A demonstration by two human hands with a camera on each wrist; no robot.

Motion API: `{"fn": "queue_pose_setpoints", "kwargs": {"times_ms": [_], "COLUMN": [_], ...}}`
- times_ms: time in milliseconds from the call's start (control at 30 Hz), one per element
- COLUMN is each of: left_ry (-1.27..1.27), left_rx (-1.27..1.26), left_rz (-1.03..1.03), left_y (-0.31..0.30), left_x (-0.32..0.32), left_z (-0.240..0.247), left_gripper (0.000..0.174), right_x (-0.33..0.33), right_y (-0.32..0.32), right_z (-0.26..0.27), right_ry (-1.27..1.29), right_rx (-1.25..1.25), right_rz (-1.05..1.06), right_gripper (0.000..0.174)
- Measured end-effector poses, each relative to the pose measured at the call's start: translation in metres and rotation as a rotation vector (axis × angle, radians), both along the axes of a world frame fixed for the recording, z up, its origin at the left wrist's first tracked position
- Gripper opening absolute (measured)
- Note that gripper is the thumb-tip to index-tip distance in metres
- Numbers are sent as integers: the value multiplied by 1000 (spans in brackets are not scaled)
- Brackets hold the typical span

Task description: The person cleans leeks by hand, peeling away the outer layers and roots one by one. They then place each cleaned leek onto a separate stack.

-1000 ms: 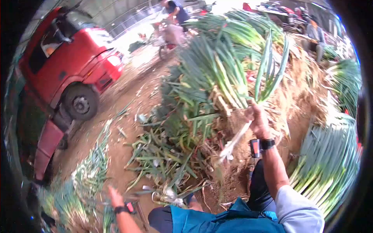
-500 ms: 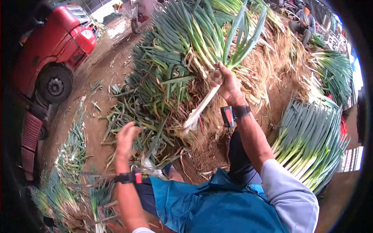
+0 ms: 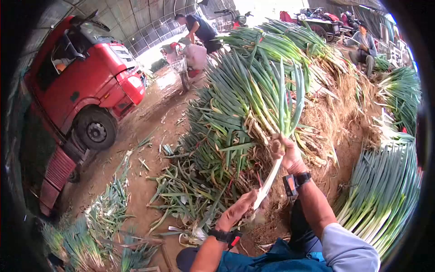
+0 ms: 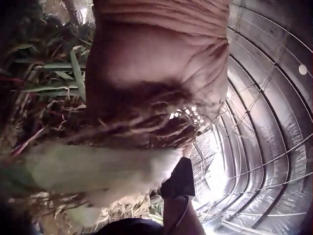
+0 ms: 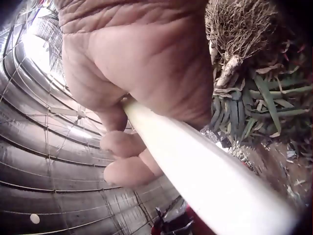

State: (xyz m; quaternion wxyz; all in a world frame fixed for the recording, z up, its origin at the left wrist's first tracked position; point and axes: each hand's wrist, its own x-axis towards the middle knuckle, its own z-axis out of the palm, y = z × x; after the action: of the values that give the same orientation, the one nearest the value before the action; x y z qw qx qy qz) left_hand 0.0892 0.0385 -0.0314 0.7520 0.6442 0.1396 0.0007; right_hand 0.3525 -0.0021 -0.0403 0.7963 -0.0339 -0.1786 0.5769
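Observation:
My right hand (image 3: pixel 288 154) grips a long green onion (image 3: pixel 271 180) around its upper white shank. Its green leaves rise above the fist, and the root end slants down toward my left hand (image 3: pixel 238 209). In the right wrist view the white shank (image 5: pixel 195 161) comes out below the curled fingers (image 5: pixel 129 171). My left hand is at the root end, its fingers bent around the roots. Stringy roots (image 4: pixel 142 120) cross beneath that palm in the left wrist view, beside the blurred shank (image 4: pixel 98 169); the fingertips are hidden there.
A big heap of untrimmed green onions (image 3: pixel 235 104) rises ahead. Stripped leaves (image 3: pixel 186 195) litter the ground below it. Cleaned onions (image 3: pixel 385 181) lie in a row at right. A red truck (image 3: pixel 86 77) stands at left; one person (image 3: pixel 204 31) is beside a bike, another (image 3: pixel 364 45) sits behind.
My left hand has come up from the lower left to the onion's root end. My right hand keeps its grip on the onion. The head view has swung about.

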Motion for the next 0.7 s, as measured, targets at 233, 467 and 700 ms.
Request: {"fn": "queue_pose_setpoints", "kwargs": {"times_ms": [233, 467, 700], "left_ry": [-72, 65, 174], "left_rx": [-117, 131, 738], "left_rz": [139, 171, 255], "left_y": [-23, -36, -43], "left_x": [-18, -36, -56], "left_z": [10, 10, 23], "left_gripper": [76, 32, 25], "right_x": [10, 34, 45], "right_y": [-10, -14, -9], "right_z": [10, 1, -17], "right_ry": [30, 7, 40], "right_rx": [-86, -100, -293], "right_rz": [-165, -362, -403], "right_gripper": [26, 25, 27]}}
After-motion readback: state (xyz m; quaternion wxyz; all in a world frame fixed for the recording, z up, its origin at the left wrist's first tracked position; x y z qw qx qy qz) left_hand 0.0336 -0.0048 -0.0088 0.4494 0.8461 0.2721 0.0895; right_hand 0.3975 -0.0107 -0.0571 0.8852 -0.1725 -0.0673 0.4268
